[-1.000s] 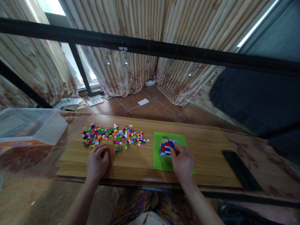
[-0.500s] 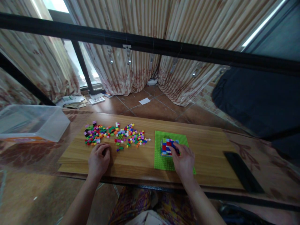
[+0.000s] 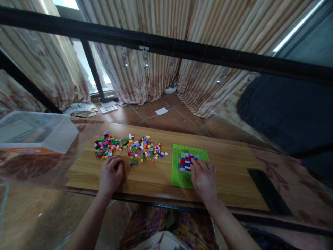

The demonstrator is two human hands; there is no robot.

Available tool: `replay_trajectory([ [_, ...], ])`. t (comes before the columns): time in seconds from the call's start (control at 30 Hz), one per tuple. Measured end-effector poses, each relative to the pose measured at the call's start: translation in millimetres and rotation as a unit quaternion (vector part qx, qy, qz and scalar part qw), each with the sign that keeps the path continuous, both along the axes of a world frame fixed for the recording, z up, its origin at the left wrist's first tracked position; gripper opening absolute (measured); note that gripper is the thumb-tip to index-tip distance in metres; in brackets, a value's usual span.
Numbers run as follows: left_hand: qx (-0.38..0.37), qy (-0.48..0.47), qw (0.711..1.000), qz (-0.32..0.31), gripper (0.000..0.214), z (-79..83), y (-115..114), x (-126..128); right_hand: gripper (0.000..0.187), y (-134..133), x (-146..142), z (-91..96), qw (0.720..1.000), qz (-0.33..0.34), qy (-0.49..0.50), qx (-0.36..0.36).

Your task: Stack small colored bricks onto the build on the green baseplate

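Observation:
My right hand (image 3: 204, 177) is over the right side of a small block built of toy bricks (image 3: 185, 162), in red, blue and white. Its fingertips are close together and touch the block's top right part, hiding some of it. Under the block lies a green studded baseplate (image 3: 178, 180). My left hand (image 3: 111, 173) rests on the wooden board with its fingers curled in; whatever may be inside them is hidden. Just beyond it spreads a pile of loose toy bricks (image 3: 106, 146) in many colours, with more loose bricks (image 3: 145, 147) to its right.
The wooden board (image 3: 231, 166) lies on a table with a patterned cover. A clear plastic bin (image 3: 59, 133) stands at the far left. On the right lies a dark flat object (image 3: 269, 191). A black rail (image 3: 182, 47) crosses in front of the curtains.
My right thumb and fingers have drawn closer together, at the block's right side, uncovering more of its top. My left hand stays where it was. The view has shifted slightly.

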State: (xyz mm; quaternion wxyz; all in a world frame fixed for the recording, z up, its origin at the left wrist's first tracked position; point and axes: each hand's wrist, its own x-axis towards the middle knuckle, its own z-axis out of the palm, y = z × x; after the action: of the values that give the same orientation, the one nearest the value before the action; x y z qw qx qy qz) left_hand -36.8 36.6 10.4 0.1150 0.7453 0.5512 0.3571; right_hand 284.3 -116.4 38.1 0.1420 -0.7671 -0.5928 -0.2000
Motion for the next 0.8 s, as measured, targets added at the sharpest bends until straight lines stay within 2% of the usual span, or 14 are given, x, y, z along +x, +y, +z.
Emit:
replay_trajectory([
  [0.2, -0.004, 0.002, 1.000, 0.004, 0.022, 0.0, -1, 0, 0.033, -2, 9, -8.2, 0.999, 0.040, 0.015, -0.022],
  [0.4, -0.009, -0.010, 1.000, -0.001, 0.021, 0.1, 0, 0, 0.035, -2, 15, -7.1, 0.996, 0.060, 0.057, -0.033],
  [0.53, -0.006, -0.011, 1.000, -0.011, 0.021, 0.3, 0, 0, 0.037, -3, 15, -3.9, 0.987, 0.059, 0.146, 0.039],
  [0.7, -0.001, -0.016, 1.000, -0.013, 0.022, -0.3, 0, 0, 0.034, -16, -4, 5.2, 0.953, 0.026, 0.256, 0.161],
  [0.8, -0.003, -0.021, 1.000, -0.010, 0.023, -1.2, 1, 0, 0.024, -28, -33, 4.8, 0.940, 0.077, 0.303, 0.138],
])
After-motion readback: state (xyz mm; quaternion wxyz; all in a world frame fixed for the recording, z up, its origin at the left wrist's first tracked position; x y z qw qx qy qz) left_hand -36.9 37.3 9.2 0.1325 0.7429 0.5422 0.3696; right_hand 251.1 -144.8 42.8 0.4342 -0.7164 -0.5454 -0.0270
